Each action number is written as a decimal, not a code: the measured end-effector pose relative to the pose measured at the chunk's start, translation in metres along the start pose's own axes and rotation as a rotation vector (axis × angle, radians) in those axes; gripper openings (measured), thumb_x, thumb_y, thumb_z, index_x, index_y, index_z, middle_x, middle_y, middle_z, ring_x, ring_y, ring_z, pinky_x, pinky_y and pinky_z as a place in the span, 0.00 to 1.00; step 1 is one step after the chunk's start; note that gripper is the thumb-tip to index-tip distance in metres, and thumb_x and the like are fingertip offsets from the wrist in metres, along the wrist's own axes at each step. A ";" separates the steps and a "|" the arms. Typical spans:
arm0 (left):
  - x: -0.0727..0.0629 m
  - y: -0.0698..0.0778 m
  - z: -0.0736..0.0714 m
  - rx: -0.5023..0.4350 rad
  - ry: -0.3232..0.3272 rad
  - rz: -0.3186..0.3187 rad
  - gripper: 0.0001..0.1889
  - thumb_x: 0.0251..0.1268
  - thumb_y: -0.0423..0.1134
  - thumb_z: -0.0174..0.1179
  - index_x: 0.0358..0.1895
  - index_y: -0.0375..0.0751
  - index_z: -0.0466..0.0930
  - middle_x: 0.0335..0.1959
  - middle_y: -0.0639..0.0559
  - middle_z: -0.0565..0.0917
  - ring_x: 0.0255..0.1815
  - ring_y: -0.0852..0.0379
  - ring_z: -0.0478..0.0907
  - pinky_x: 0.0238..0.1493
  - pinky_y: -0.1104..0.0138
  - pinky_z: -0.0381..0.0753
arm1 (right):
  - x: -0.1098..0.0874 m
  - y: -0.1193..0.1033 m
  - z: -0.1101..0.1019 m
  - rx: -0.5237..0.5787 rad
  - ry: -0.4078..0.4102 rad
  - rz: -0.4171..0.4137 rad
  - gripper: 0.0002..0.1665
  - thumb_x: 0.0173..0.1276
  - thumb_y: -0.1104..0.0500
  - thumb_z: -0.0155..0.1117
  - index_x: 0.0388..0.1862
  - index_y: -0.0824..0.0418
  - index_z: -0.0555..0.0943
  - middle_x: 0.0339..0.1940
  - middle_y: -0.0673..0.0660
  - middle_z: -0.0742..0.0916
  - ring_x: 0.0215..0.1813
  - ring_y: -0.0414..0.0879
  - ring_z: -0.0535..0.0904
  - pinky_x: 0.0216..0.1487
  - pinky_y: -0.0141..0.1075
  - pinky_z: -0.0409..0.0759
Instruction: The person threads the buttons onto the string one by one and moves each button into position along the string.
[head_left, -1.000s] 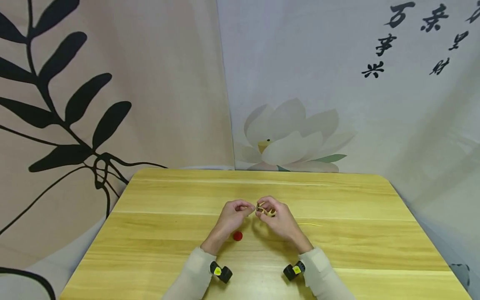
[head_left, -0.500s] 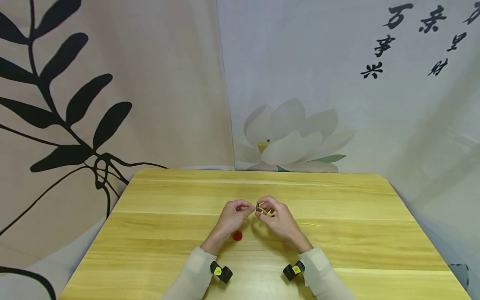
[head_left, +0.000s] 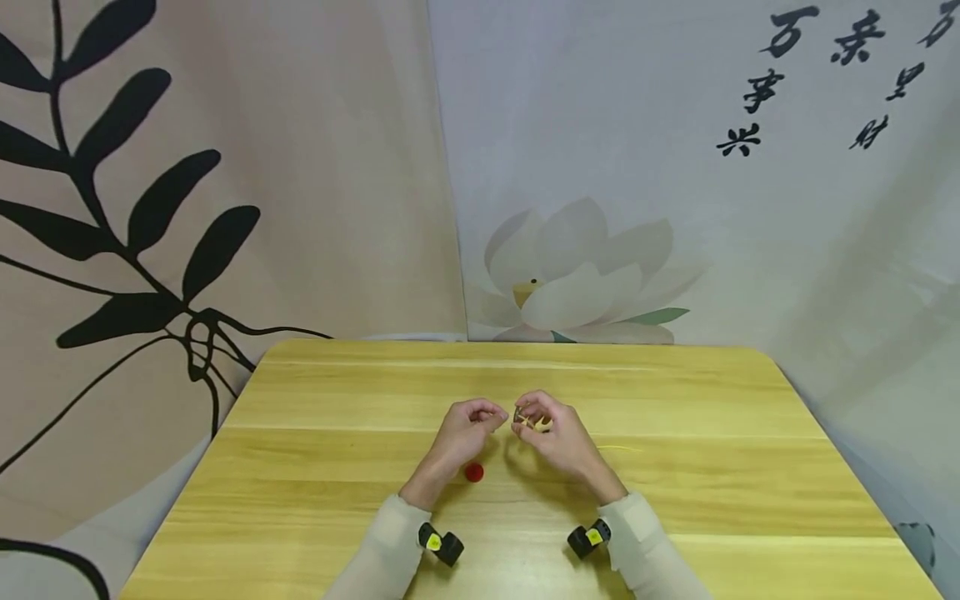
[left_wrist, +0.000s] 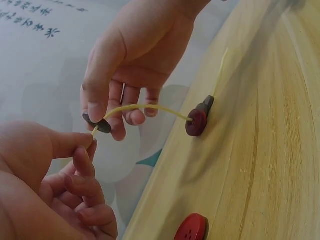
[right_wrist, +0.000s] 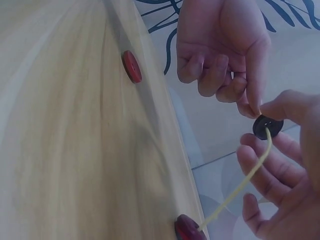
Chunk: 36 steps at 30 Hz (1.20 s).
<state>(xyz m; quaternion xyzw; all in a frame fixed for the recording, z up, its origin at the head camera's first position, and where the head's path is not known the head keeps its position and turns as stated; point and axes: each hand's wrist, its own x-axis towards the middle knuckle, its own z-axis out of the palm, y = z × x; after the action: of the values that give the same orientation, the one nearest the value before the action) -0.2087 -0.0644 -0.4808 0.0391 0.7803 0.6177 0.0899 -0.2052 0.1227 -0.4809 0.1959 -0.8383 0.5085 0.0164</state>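
In the head view, my left hand (head_left: 463, 433) and right hand (head_left: 558, 433) meet over the table's middle. Between thumb and finger, the right hand pinches a dark round button (right_wrist: 266, 128). A yellow cord (left_wrist: 150, 106) passes through that button, and my left fingertips pinch its end close to the button's face. The cord sags to a dark red button (left_wrist: 196, 123) threaded lower down. Behind it sits a grey-brown piece (left_wrist: 207, 103), its shape partly hidden. A bright red button (head_left: 474, 472) with holes lies loose on the table, near the left wrist.
A wooden table (head_left: 337, 517) spans the lower head view. The cord's thin tail (head_left: 621, 448) lies on it, right of the right hand. Printed curtains (head_left: 360, 208) hang behind the far edge. A small black camera sits on each wrist.
The gap between the two hands widens slightly, and the dark button in the right fingers looks a little turned. The loose red button stays put.
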 end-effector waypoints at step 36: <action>0.000 0.000 -0.002 -0.001 0.012 -0.011 0.08 0.68 0.41 0.63 0.40 0.38 0.84 0.29 0.54 0.76 0.29 0.58 0.69 0.28 0.71 0.67 | -0.002 0.015 -0.006 0.022 -0.009 -0.042 0.16 0.63 0.66 0.69 0.49 0.59 0.78 0.40 0.52 0.88 0.45 0.49 0.83 0.46 0.52 0.82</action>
<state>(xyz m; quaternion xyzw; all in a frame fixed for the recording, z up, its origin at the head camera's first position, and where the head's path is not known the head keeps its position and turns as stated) -0.2092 -0.0663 -0.4799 0.0312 0.7806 0.6180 0.0887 -0.2099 0.1343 -0.4914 0.2160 -0.8283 0.5166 0.0213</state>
